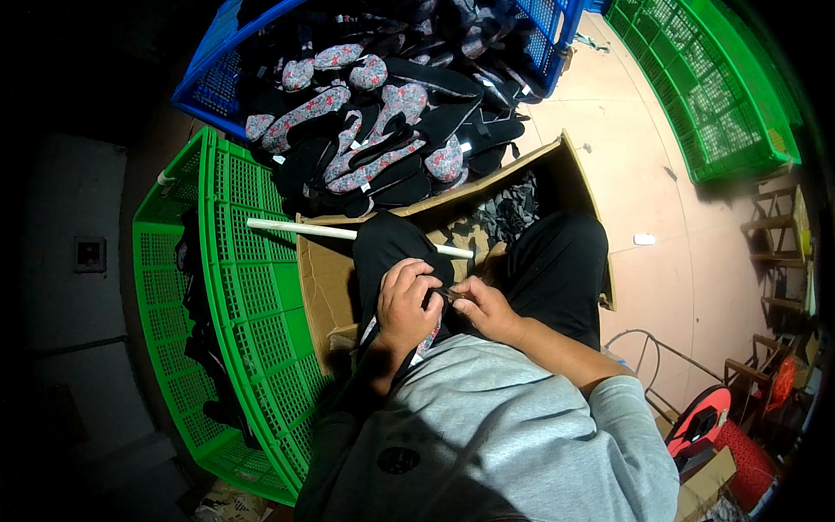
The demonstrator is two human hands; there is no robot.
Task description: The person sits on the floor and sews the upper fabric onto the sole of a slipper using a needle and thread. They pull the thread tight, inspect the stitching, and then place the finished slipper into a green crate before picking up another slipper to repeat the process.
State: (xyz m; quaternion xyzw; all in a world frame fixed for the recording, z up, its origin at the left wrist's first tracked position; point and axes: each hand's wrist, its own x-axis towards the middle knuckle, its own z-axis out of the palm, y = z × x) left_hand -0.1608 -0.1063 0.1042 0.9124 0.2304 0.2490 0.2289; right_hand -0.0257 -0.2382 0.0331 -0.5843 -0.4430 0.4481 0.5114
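Observation:
My left hand is closed over a floral-and-black cloth slipper on my left thigh. Only bits of the slipper's patterned fabric show beneath the fingers; the rest is covered by the hand or blends with my black trousers. Close beside it, my right hand pinches with thumb and forefinger at a small dark thing by the slipper's edge, too small to make out. Ahead of my knees lies a heap of similar slippers, floral and black, some with small white tags.
A cardboard box with black scraps sits around my knees, a pale rod lying across it. Blue crates hold the heap. Green crates stand at left, another green crate far right. Wooden racks line the right.

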